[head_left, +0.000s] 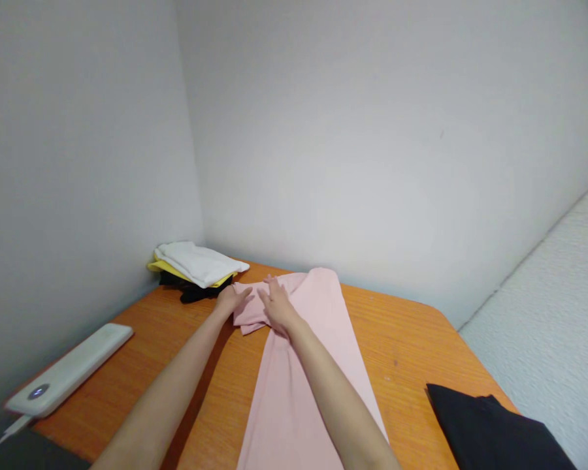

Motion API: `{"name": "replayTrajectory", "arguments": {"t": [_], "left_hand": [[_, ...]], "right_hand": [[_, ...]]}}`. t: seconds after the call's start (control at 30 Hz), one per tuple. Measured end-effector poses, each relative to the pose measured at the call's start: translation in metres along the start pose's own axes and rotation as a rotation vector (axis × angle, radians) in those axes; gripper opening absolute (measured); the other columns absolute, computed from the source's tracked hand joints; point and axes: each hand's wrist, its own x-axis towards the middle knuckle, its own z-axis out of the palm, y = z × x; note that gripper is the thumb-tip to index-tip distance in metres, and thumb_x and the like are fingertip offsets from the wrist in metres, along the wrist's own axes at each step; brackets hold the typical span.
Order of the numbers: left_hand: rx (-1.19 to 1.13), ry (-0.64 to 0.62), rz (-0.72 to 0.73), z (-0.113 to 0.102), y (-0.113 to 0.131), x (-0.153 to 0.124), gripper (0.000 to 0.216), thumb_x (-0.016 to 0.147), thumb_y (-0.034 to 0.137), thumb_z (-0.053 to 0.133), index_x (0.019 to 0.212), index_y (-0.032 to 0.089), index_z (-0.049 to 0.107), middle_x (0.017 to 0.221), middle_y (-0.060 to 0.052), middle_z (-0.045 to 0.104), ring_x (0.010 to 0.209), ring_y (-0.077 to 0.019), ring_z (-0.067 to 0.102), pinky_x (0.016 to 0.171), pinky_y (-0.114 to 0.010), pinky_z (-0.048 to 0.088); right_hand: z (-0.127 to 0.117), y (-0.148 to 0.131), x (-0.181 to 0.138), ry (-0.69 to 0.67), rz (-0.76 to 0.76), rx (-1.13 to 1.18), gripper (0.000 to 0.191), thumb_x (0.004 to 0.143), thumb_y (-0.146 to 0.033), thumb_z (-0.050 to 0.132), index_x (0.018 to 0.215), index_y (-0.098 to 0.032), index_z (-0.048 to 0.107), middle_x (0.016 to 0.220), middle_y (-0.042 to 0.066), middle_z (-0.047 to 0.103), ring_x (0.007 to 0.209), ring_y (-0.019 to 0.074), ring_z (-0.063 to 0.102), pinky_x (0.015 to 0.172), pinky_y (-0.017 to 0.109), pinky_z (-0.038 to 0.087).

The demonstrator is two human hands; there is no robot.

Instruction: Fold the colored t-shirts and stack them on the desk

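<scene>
A pink garment (313,339) lies lengthwise down the orange wooden table (411,346), folded into a long strip. Its sleeve (249,312) sticks out to the left near the far end. My left hand (231,299) rests at the sleeve's left edge with fingers laid on the cloth. My right hand (277,305) lies flat on the garment just right of the sleeve, fingers stretched forward. Both forearms reach in from the bottom of the view.
A stack of folded clothes (196,264), white on yellow on black, sits in the far left corner by the walls. A white power bank (71,369) with a cable lies at the left edge. A black garment (490,427) lies at the near right.
</scene>
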Motion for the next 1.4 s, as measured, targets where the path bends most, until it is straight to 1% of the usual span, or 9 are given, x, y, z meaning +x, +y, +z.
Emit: {"name": "replayTrajectory", "arguments": {"t": [0.13,0.27,0.4,0.67,0.83,0.97,1.13,1.27,1.4], "left_hand": [[0.058,-0.018,-0.017,0.004,0.0,-0.004,0.032,0.091,0.037,0.059,0.114,0.015,0.06,0.114,-0.008,0.062,0.101,-0.0207,0.062,0.087,-0.042,0.052],[0.055,0.01,0.002,0.008,-0.003,-0.008,0.031,0.092,0.037,0.058,0.114,0.015,0.06,0.115,-0.008,0.062,0.103,-0.021,0.061,0.088,-0.042,0.052],[0.045,0.045,0.01,0.012,-0.008,-0.008,0.031,0.093,0.04,0.056,0.11,0.014,0.061,0.11,-0.008,0.064,0.101,-0.0206,0.062,0.089,-0.042,0.051],[0.029,0.08,-0.005,0.014,-0.015,-0.005,0.036,0.094,0.045,0.051,0.106,0.014,0.063,0.105,-0.007,0.067,0.098,-0.0196,0.064,0.089,-0.042,0.051],[0.006,0.081,-0.018,0.012,-0.015,0.003,0.034,0.094,0.044,0.053,0.106,0.014,0.063,0.105,-0.007,0.067,0.097,-0.0195,0.064,0.088,-0.041,0.051],[-0.02,0.085,-0.025,0.013,-0.015,0.006,0.033,0.094,0.043,0.054,0.107,0.014,0.062,0.107,-0.007,0.066,0.099,-0.0201,0.063,0.089,-0.043,0.051],[-0.078,0.09,-0.022,0.006,-0.013,0.002,0.031,0.093,0.04,0.056,0.109,0.014,0.062,0.11,-0.007,0.064,0.101,-0.0204,0.062,0.089,-0.043,0.051],[-0.163,0.112,0.05,-0.006,0.023,0.0,0.032,0.094,0.04,0.054,0.111,0.015,0.06,0.113,-0.008,0.064,0.104,-0.0213,0.062,0.091,-0.044,0.049],[-0.283,-0.043,0.241,0.002,0.1,-0.006,0.043,0.096,0.046,0.042,0.107,0.01,0.063,0.098,-0.012,0.07,0.091,-0.0216,0.067,0.082,-0.037,0.052]], "right_hand": [[-0.036,0.053,-0.019,0.03,0.178,-0.134,0.049,0.099,-0.035,0.032,0.142,-0.013,0.038,0.148,0.018,0.039,0.141,0.0262,0.028,0.112,0.047,0.021],[-0.044,0.084,-0.04,0.007,0.267,-0.248,0.045,0.097,-0.039,0.041,0.134,-0.015,0.05,0.147,0.018,0.04,0.137,0.0308,0.034,0.108,0.051,0.025],[-0.044,0.08,-0.015,0.072,0.3,-0.348,0.04,0.098,-0.032,0.035,0.121,-0.011,0.059,0.128,0.023,0.056,0.124,0.0327,0.046,0.101,0.049,0.03],[-0.042,0.07,0.061,0.084,0.22,-0.405,0.03,0.093,-0.015,0.041,0.109,-0.017,0.067,0.108,0.015,0.065,0.111,0.0263,0.05,0.092,0.039,0.033],[-0.047,0.064,0.073,0.182,0.232,-0.444,0.03,0.096,-0.022,0.041,0.118,-0.017,0.061,0.125,0.017,0.055,0.121,0.0295,0.039,0.098,0.045,0.027],[-0.045,0.054,0.052,0.177,0.244,-0.468,0.038,0.096,-0.021,0.037,0.131,-0.016,0.05,0.134,0.019,0.047,0.125,0.0297,0.036,0.101,0.047,0.026],[-0.018,0.048,-0.018,-0.027,0.201,-0.446,0.047,0.098,-0.042,0.036,0.134,-0.015,0.051,0.139,0.016,0.048,0.129,0.0292,0.039,0.103,0.044,0.029],[-0.004,0.038,-0.052,-0.111,0.205,-0.452,0.069,0.096,-0.061,0.026,0.152,-0.021,0.026,0.159,0.008,0.016,0.145,0.0331,0.008,0.112,0.056,0.008],[-0.017,0.015,-0.058,-0.127,0.261,-0.39,0.064,0.1,-0.049,0.018,0.152,-0.013,0.025,0.158,0.013,0.015,0.146,0.0296,0.006,0.115,0.053,0.008]]}}
